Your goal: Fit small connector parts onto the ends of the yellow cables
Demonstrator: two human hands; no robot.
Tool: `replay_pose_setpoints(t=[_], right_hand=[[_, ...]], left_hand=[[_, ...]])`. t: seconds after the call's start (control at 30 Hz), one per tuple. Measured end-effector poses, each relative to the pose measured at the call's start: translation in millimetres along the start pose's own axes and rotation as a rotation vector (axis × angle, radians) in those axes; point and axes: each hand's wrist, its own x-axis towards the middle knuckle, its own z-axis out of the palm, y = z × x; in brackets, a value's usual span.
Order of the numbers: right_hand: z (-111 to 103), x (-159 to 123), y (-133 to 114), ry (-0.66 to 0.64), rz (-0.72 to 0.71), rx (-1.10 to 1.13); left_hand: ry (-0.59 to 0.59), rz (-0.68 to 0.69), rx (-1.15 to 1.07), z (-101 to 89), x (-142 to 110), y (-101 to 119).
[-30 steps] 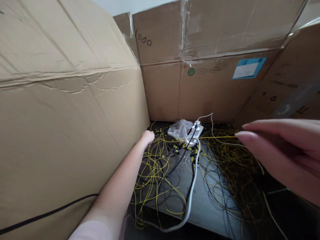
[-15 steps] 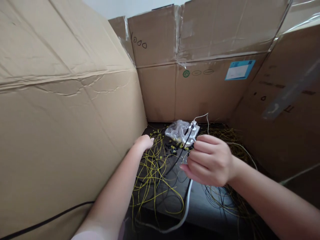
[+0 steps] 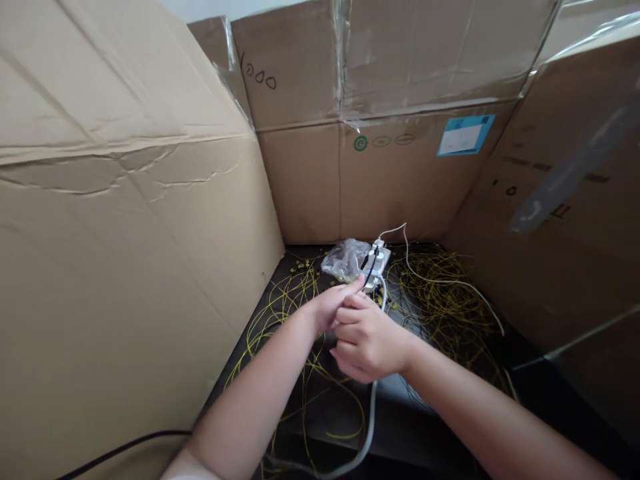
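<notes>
My left hand [image 3: 333, 305] and my right hand [image 3: 369, 339] meet above the dark tabletop, touching each other. My left hand is closed, its thumb stretched along the top. The fingers of my right hand are curled into a fist in front of it. A second ago a thin yellow wire ran taut between the hands; their fingers now hide the held part. Loose yellow wires [image 3: 280, 300] spread in loops left of and below my hands. Just beyond them lie a white power strip [image 3: 379, 261] and a crumpled clear plastic bag [image 3: 345, 259].
A tangled heap of yellow wires [image 3: 443, 290] lies to the right. A thick white cord [image 3: 373, 417] runs down from the strip. Small yellow pieces [image 3: 300, 265] are scattered behind. Cardboard walls stand left [image 3: 150, 280], back [image 3: 310, 183] and right [image 3: 560, 267].
My right hand has come in from the far right, turning from a pinch into a fist. My left hand has moved right to meet it. The stretched yellow wire no longer shows.
</notes>
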Motion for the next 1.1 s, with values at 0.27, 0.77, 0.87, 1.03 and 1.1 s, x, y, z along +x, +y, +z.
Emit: replay_pose_setpoints(t=[0.27,0.77,0.87,1.03,1.1], right_hand=[[12.0,-28.6,3.2,-0.136,0.019,0.058],[28.1,-56.7,8.9,0.250,0.276,0.222],[31.8,-62.2,10.3,0.457,0.484,0.252],[47.1,-67.0,14.5,0.605,0.722,0.254],[48.8,-67.8,15.7,0.552,0.698,0.243]], left_hand=[[-0.091,0.093,-0.065,6.0,19.9,-8.3],[0.193,0.372,-0.167,2.2,27.4,-37.9],[0.242,0.421,-0.162,-3.3,25.0,-41.2],[0.243,0.395,-0.055,-9.3,22.9,-47.1],[0.215,0.361,-0.069,-8.4,23.1,-49.0]])
